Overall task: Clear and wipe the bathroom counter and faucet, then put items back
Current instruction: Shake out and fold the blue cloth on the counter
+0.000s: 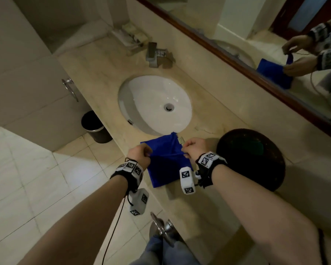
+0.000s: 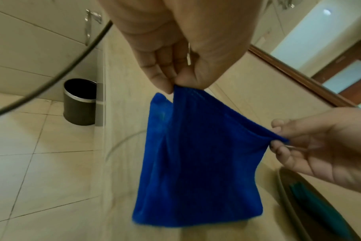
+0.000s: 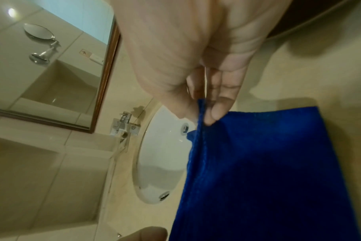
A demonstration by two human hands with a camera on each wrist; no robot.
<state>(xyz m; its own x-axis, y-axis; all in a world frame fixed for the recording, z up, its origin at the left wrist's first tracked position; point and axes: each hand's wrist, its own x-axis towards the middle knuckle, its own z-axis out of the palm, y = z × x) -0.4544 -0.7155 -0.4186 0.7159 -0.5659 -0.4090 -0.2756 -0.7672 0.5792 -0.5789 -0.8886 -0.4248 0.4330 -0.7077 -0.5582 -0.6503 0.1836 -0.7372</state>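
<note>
A blue cloth (image 1: 164,159) hangs folded over the beige counter (image 1: 103,77), just in front of the white sink (image 1: 155,104). My left hand (image 1: 139,155) pinches its left upper corner, and my right hand (image 1: 191,148) pinches the right one. In the left wrist view the blue cloth (image 2: 196,163) droops from my left hand (image 2: 173,84) with the right hand (image 2: 278,140) holding its far edge. In the right wrist view the right hand (image 3: 204,117) nips the blue cloth (image 3: 268,171) at its fold. The chrome faucet (image 1: 155,54) stands behind the basin.
A dark round tray (image 1: 252,157) with something green in it lies on the counter to the right. A small tray of toiletries (image 1: 130,37) sits at the back left. A black bin (image 1: 96,127) stands on the tiled floor. The mirror (image 1: 275,35) runs along the wall.
</note>
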